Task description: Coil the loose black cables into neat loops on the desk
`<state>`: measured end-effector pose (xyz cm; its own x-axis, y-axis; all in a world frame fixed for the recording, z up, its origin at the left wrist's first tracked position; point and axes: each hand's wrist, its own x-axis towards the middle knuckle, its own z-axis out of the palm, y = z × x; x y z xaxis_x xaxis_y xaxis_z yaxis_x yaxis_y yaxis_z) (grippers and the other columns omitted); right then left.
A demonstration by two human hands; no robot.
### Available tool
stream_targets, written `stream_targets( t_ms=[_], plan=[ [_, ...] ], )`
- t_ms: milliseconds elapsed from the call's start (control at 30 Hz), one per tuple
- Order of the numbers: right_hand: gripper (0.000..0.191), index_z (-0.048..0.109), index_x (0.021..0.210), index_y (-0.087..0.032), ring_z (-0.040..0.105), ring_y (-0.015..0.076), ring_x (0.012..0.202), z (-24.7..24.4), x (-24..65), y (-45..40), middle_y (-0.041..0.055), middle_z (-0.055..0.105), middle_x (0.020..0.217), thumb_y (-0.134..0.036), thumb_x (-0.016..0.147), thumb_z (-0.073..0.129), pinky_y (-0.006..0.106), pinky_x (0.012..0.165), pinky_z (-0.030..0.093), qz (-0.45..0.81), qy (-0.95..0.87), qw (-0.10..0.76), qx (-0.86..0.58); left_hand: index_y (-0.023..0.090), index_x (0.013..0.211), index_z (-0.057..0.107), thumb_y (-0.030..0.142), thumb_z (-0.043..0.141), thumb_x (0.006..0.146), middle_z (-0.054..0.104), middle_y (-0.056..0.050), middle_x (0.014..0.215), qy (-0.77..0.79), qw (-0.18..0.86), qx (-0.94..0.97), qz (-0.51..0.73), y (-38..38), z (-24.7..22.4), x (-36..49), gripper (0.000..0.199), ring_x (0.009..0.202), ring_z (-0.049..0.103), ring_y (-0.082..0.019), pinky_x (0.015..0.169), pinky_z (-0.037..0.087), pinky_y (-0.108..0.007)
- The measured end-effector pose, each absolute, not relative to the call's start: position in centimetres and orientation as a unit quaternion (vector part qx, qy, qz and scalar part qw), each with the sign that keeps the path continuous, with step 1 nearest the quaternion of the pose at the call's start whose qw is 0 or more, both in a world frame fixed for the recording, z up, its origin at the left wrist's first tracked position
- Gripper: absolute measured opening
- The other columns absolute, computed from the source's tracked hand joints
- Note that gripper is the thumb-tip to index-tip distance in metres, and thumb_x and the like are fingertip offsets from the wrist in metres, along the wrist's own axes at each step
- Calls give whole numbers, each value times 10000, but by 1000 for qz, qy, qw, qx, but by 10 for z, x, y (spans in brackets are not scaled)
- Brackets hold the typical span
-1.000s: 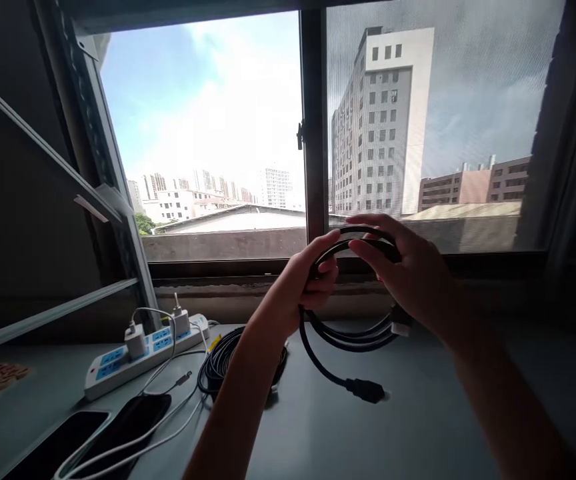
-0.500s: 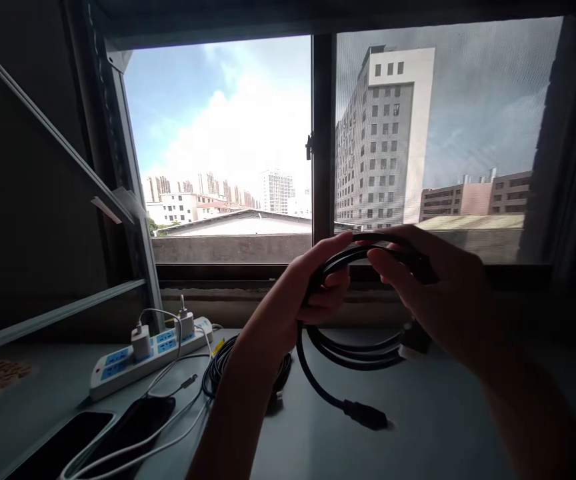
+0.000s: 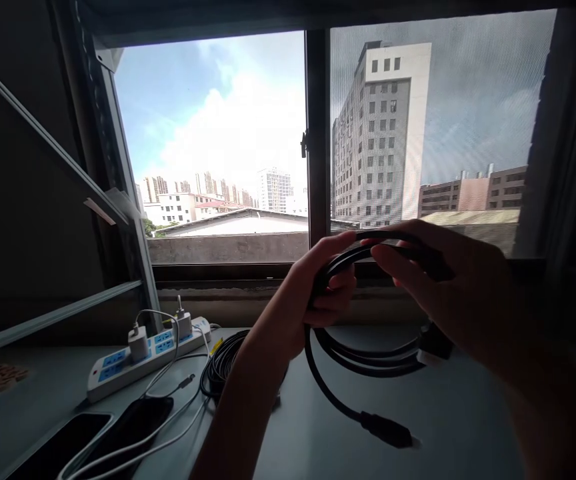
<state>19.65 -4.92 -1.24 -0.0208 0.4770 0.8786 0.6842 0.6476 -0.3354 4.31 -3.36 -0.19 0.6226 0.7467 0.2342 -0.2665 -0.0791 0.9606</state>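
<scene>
A thick black cable [image 3: 368, 363] is looped in several coils between my two hands, above the table. My left hand [image 3: 325, 280] has its fingers wrapped round the left side of the coils. On the right side, my right hand [image 3: 433, 267] pinches the upper strands between thumb and fingers. One cable end with a black connector [image 3: 388, 429] hangs free below the coils. Another dark plug with a pale tip [image 3: 433, 345] hangs under my right hand.
On the table [image 3: 348, 413], a white power strip [image 3: 151, 353] holds two chargers with white cables. A second black cable coil [image 3: 223, 363] lies partly behind my left forearm. A dark phone [image 3: 65, 443] is at lower left. Behind stands a window [image 3: 318, 133].
Both hands and the looped cable have shifted slightly to the right. The hanging connector has moved right and a little down. The view has shifted slightly.
</scene>
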Motion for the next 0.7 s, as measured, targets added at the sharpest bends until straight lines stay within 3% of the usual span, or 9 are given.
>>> stream_targets(
  t_ms=[167,433,567,700],
  plan=[
    [288,634,849,-245,565,129,556,-12,201,-48,-5,633,663,-488,752,513,206,404,373,-85,-706,557,-429,170,504,273,449,425,796,162,70,418,182,660,615,391,-31,-5,48,432,345,111,-19,296,38,-158],
    [322,642,872,-255,567,107,506,-11,213,-47,-18,651,663,-515,764,485,209,417,392,-124,-721,516,-446,178,509,264,455,418,792,149,76,416,159,699,593,368,-22,-13,60,425,327,119,-21,296,38,-163],
    [423,655,897,-252,597,152,582,-14,224,-44,21,663,722,-587,746,445,244,441,408,-179,-705,483,-487,181,499,262,456,400,792,147,79,399,145,738,566,338,-13,-19,71,425,302,117,-22,295,41,-172],
    [571,679,867,-222,503,130,362,-21,247,-41,49,623,552,-693,675,419,233,310,306,-181,-667,429,-582,186,484,252,470,380,785,156,76,374,134,794,519,285,3,-39,96,433,283,127,-30,297,40,-183]
  ],
)
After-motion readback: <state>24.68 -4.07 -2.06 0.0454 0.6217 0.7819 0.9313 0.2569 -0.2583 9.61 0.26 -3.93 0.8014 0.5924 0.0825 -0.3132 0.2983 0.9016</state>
